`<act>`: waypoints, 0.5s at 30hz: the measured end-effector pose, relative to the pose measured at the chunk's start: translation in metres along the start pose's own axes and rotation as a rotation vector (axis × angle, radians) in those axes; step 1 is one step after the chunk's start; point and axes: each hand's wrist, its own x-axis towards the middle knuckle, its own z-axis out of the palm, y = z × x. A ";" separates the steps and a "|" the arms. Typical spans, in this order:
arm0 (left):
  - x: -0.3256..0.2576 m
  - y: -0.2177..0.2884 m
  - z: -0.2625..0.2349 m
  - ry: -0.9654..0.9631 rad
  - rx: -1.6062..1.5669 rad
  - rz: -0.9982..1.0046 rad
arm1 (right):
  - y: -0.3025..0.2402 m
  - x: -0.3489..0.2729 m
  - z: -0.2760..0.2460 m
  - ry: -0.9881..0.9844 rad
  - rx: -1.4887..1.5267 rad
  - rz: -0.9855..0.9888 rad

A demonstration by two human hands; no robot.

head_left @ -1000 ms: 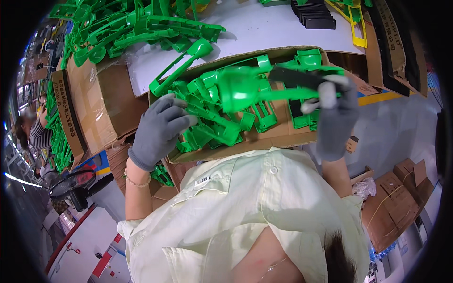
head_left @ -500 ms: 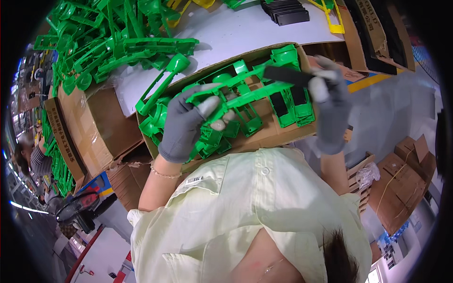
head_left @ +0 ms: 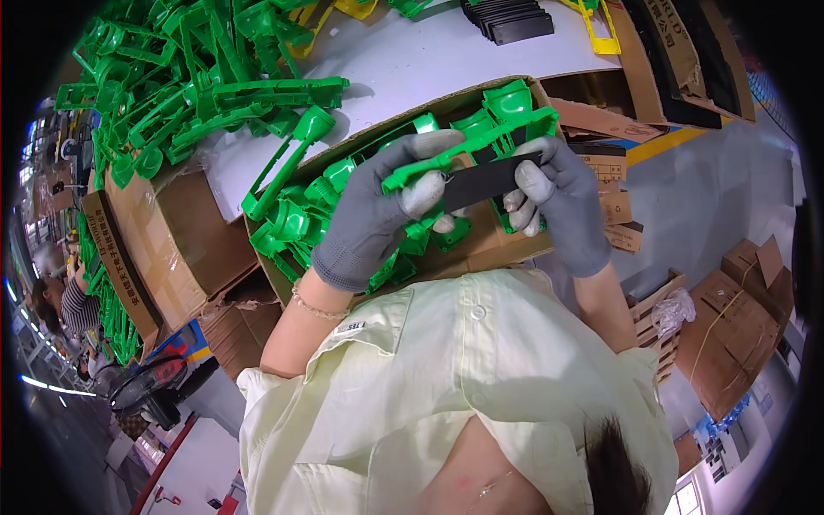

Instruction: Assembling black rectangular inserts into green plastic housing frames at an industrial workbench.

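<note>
My left hand (head_left: 375, 206), in a grey glove with pale fingertips, is closed around one end of a long green plastic frame (head_left: 481, 142). A flat black rectangular plate (head_left: 489, 181) lies against the near side of that frame. My right hand (head_left: 562, 199), gloved alike, pinches the plate's right end between thumb and fingers. The left thumb is at the plate's other end. Both parts are above an open cardboard box (head_left: 468, 257) holding several more green plastic frames (head_left: 296, 219). The fingers behind the held frame are partly hidden.
A big pile of green plastic frames (head_left: 189, 86) covers the table's (head_left: 386, 53) left side. At the back lie a stack of black plates (head_left: 508, 21) and a yellow frame (head_left: 603, 39). Cardboard boxes (head_left: 163, 236) flank the work box; a fan (head_left: 150, 378) is at left.
The right hand has moved left and down, bringing the black plate against the green frame. My left hand, with the frame, has shifted right. The plate now sits lower and is tilted the other way.
</note>
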 end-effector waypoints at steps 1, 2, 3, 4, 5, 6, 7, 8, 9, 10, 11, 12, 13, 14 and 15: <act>0.000 0.000 0.001 -0.001 0.000 -0.002 | 0.000 0.000 -0.001 -0.003 0.005 0.016; 0.001 -0.001 0.001 0.000 -0.019 -0.010 | 0.000 0.000 -0.002 -0.007 0.010 0.031; 0.000 -0.001 0.002 0.002 -0.039 -0.017 | 0.001 0.000 -0.003 -0.005 0.010 0.032; 0.001 0.002 0.004 0.001 -0.038 -0.018 | 0.002 0.000 -0.004 0.004 -0.010 0.028; 0.000 0.006 0.006 0.035 0.011 -0.034 | 0.002 0.000 -0.005 0.012 -0.029 0.025; 0.001 0.008 0.008 0.070 0.059 -0.049 | 0.001 -0.001 -0.005 0.013 -0.029 0.025; 0.001 0.007 0.008 0.069 0.059 -0.050 | -0.001 -0.003 -0.003 0.049 -0.064 0.006; 0.001 0.006 0.008 0.154 0.198 -0.004 | -0.003 -0.005 -0.001 0.085 -0.099 -0.012; 0.001 0.005 0.007 0.237 0.337 0.043 | -0.004 -0.007 0.001 0.086 -0.098 -0.012; 0.001 0.003 0.006 0.235 0.337 0.042 | -0.007 -0.009 0.002 0.112 -0.130 -0.056; 0.000 0.003 0.003 0.210 0.288 0.065 | -0.009 -0.011 0.003 0.139 -0.162 -0.100; 0.000 0.003 0.001 0.184 0.239 0.087 | -0.013 -0.011 0.002 0.143 -0.161 -0.100; -0.002 0.006 -0.001 0.180 0.155 0.049 | -0.018 -0.012 0.001 0.187 -0.139 -0.088; -0.002 0.006 -0.002 0.180 0.157 0.049 | -0.022 -0.012 -0.001 0.232 -0.117 -0.076; -0.002 0.006 -0.003 0.187 0.039 0.038 | -0.025 -0.009 -0.006 0.224 -0.140 -0.078</act>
